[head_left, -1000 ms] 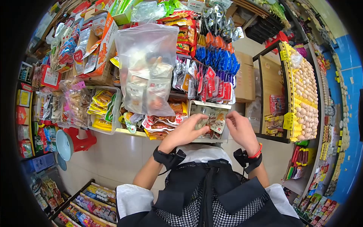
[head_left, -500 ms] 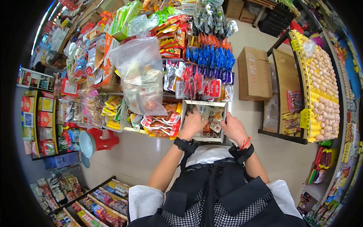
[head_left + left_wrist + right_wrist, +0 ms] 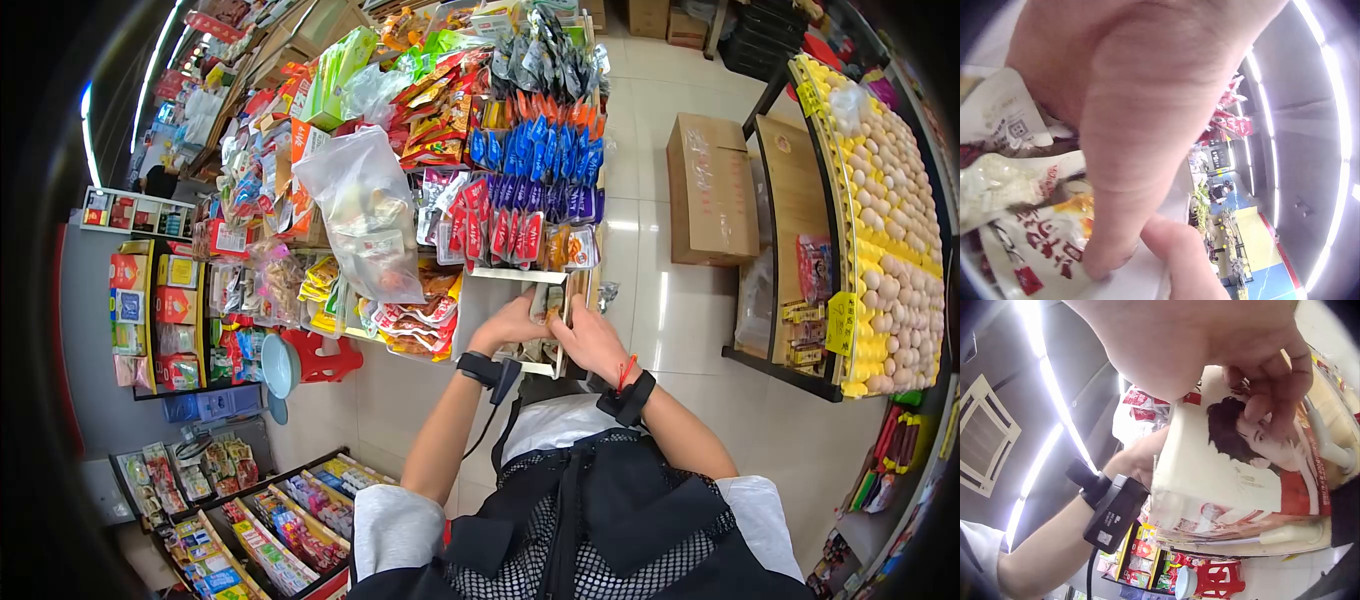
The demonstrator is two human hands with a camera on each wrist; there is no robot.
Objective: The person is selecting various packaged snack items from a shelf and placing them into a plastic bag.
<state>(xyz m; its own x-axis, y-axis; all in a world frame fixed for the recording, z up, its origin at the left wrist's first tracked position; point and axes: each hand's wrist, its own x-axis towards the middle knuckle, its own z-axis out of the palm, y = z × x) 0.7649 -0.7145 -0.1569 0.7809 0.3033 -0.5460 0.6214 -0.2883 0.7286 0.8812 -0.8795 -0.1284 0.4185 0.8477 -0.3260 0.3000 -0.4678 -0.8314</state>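
Note:
My left hand [image 3: 512, 322] reaches down into a white cardboard box [image 3: 520, 275] at the front of the display. In the left wrist view its thumb lies over a white snack packet [image 3: 1041, 250] with red characters; its other fingers are largely hidden, so I cannot tell whether they grip. Beside it are a clear-fronted packet [image 3: 1010, 187] and one with a QR code [image 3: 1000, 112]. My right hand [image 3: 590, 342] holds the box's right wall, fingers curled against the printed outer side [image 3: 1229, 481], thumb hidden behind the wall.
Left of the box lie red-and-white snack packs [image 3: 425, 325] and a large clear bag [image 3: 365, 215] of packets. Behind it hang red [image 3: 500, 225] and blue packs [image 3: 540, 145]. A brown carton [image 3: 712, 190] and trays of eggs [image 3: 890, 230] stand to the right.
Both hands have come down to the box, the left into it and the right onto its right wall. The box has tilted, and the head view has swung left.

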